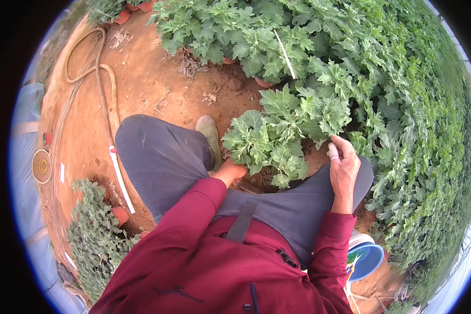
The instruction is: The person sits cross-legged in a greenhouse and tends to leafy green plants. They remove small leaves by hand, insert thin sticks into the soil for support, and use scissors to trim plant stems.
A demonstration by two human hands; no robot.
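Observation:
A leafy potted plant (276, 137), likely a chrysanthemum, stands between my spread knees; foliage hides its pot. My left hand (233, 171) reaches in low at the plant's near left side. Leaves cover its fingertips, so what they grip is hidden. At the right edge of the same plant is my right hand (343, 163), raised above my knee. Its thumb and index finger are bent close to a leaf (324, 137), and I cannot tell whether they pinch it. A white band (334, 157) wraps one digit of that hand.
Dense rows of similar plants (412, 129) fill the right and far side. A white stick (284, 55) lies across leaves. On bare soil at left are a hose (102, 86) with a white pipe end (121, 180) and more potted plants (98, 235). A blue bucket (371, 261) stands behind my right arm.

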